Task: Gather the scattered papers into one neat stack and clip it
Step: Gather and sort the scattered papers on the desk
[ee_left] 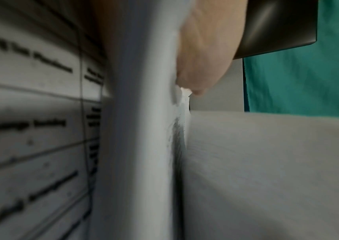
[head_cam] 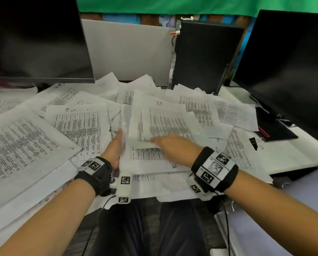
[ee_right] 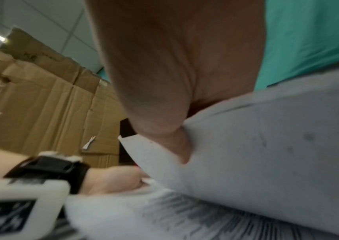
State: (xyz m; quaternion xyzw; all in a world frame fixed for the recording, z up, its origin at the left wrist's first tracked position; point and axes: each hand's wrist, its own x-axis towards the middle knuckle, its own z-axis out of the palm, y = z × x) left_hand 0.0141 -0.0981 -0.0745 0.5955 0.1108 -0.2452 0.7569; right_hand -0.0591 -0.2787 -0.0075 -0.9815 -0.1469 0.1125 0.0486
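Printed sheets lie scattered and overlapping across the whole desk (head_cam: 306,185). My left hand (head_cam: 115,146) grips the left edge of a gathered bundle of papers (head_cam: 147,161) near the desk's front middle; in the left wrist view its thumb (ee_left: 203,61) presses on the bundle's edge (ee_left: 142,113). My right hand (head_cam: 170,144) pinches the lower edge of a lifted, blurred sheet (head_cam: 163,122) just above that bundle. In the right wrist view the thumb (ee_right: 154,97) lies against this sheet (ee_right: 257,146). A black binder clip (head_cam: 253,143) lies on papers to the right of both hands.
A dark monitor (head_cam: 34,37) stands at the back left and another (head_cam: 287,67) at the back right, with a black tower (head_cam: 204,56) between them. A black notebook with a red edge (head_cam: 274,130) lies by the clip. Papers overhang the front edge above my lap.
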